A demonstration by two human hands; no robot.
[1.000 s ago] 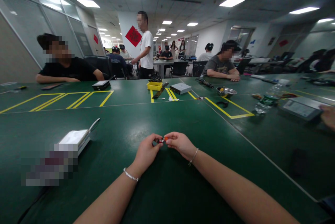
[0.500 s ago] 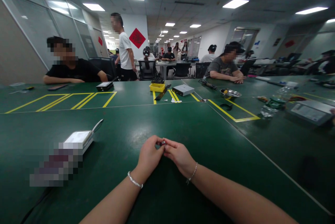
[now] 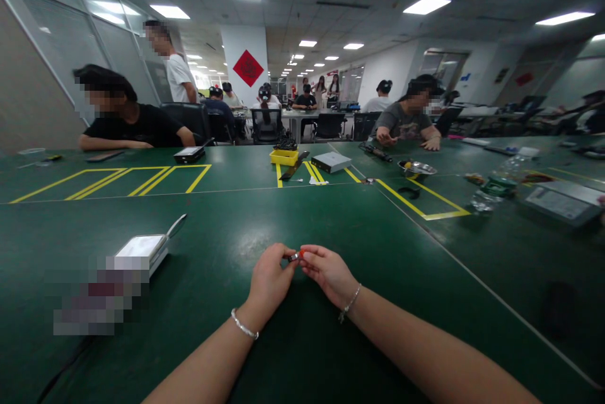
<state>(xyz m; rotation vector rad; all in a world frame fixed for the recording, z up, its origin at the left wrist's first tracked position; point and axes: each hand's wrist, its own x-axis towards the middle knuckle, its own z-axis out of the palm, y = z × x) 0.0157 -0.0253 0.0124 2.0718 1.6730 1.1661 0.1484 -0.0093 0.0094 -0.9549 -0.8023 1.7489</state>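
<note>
Both of my hands meet over the green table [image 3: 302, 221] in front of me. My left hand [image 3: 269, 278] and my right hand [image 3: 328, 273] pinch a small object [image 3: 297, 256] between their fingertips; it is dark and silvery with an orange-red end on the right-hand side. Each wrist carries a thin bracelet. The object is too small to name.
A white flat device [image 3: 142, 249] with a cable lies to my left. Farther back stand a yellow tray [image 3: 282, 156], a grey box [image 3: 331, 162], a metal bowl [image 3: 416, 169] and a plastic bottle [image 3: 494, 186]. People sit across the table; one person stands at the back left.
My hands stay together on the small object, and the orange end shows again between the fingers. The standing person has walked to the left.
</note>
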